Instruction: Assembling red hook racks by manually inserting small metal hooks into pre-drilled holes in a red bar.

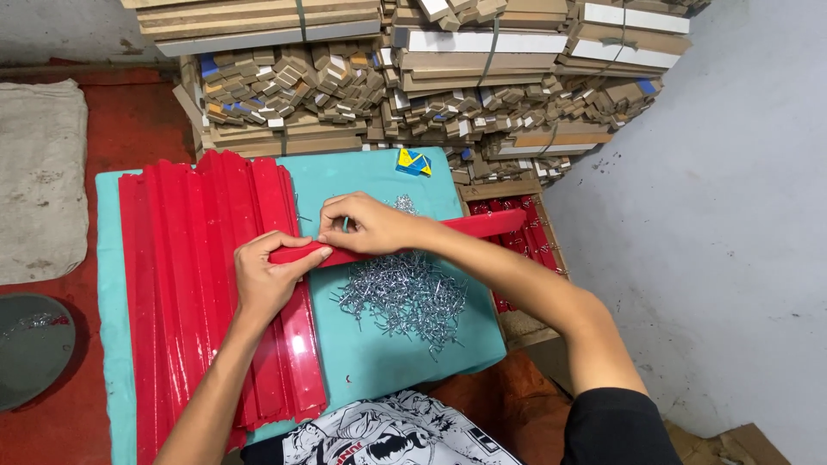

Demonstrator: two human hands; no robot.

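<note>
My left hand [269, 277] grips the near end of a long red strip [482, 226] that lies crosswise over a teal-covered table [379, 353]. On the same strip, a little further along, my right hand [366, 224] pinches its upper edge with the fingertips; whether a small metal piece is between them I cannot tell. Just below the strip lies a heap of small silver metal hooks [403, 297]. A stack of several more red strips [207, 284] lies lengthwise on the table's left half, under my left wrist.
Bundles of cut wooden and cardboard strips [413, 82] are piled behind the table. A wooden box with red strips [525, 245] stands at the right. A grey cloth [39, 176] and a round grey dish [30, 344] lie on the red floor at left. A small blue-yellow box [413, 162] sits at the table's far edge.
</note>
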